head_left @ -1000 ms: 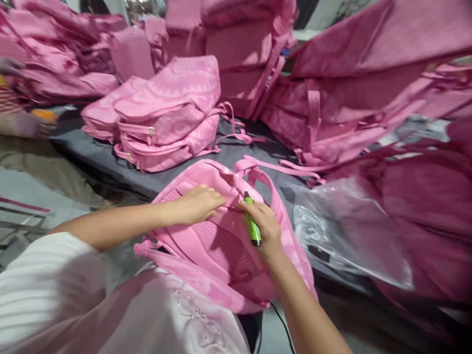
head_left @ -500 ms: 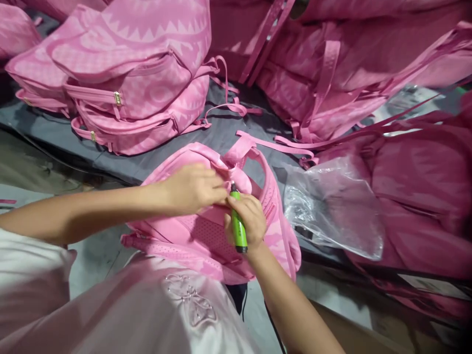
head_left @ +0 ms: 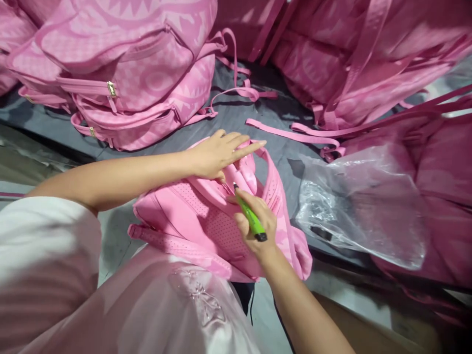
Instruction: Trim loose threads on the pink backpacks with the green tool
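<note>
A pink backpack (head_left: 217, 216) lies tilted against my body at the table's edge, its perforated back panel and straps facing up. My left hand (head_left: 216, 153) rests across the bag's top by the handle, fingers stretched out and apart; its thumb points down to the fabric. In my right hand (head_left: 261, 216) is a slim green pen-shaped tool (head_left: 250, 215) with black ends. Its narrow tip points up and left, close to the pink fabric below the left hand. Whether the tip touches the fabric I cannot tell.
Stacked pink backpacks (head_left: 136, 88) stand at the back left on the dark table cover (head_left: 228, 120). More pink bags (head_left: 332, 64) fill the back and right. A crumpled clear plastic bag (head_left: 361, 206) lies right of the backpack, near loose pink straps (head_left: 291, 132).
My left hand has moved up and right from beside the tool's tip, and its fingers have spread over the bag's top. The tool has tilted, its rear end swinging right.
</note>
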A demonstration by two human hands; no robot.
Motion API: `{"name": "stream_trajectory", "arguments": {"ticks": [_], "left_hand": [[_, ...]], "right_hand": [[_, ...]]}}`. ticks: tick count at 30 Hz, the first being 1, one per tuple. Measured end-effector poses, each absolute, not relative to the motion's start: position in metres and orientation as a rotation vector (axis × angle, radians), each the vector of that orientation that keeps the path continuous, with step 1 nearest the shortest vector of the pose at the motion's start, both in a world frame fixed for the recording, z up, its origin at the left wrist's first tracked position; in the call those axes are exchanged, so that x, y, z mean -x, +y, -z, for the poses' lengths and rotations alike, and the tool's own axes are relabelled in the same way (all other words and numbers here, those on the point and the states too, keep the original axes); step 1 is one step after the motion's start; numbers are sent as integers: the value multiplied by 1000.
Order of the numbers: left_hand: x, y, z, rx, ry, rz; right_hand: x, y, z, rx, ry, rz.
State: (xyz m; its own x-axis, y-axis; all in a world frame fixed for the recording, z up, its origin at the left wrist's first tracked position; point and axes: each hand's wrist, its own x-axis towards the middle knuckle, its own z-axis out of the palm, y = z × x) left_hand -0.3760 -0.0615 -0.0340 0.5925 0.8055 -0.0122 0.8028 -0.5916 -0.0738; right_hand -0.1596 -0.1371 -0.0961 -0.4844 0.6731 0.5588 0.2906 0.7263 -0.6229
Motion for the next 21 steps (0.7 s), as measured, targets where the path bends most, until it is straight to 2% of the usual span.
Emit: {"name": "stream_trajectory", "arguments": {"ticks": [4, 7, 14, 21], "left_hand": [[376, -68, 39, 2708, -1224, -117], [370, -67, 44, 2691, -1255, -184], [363, -64, 51, 2722, -1418, -80], [360, -57, 57, 2766, -1502, -51]], "right_hand": [[160, -130, 100, 958, -1959, -640], [158, -122, 90, 909, -2092, -601], [140, -97, 49, 819, -2480, -962], [153, -86, 48, 813, -2646, -774]]}}
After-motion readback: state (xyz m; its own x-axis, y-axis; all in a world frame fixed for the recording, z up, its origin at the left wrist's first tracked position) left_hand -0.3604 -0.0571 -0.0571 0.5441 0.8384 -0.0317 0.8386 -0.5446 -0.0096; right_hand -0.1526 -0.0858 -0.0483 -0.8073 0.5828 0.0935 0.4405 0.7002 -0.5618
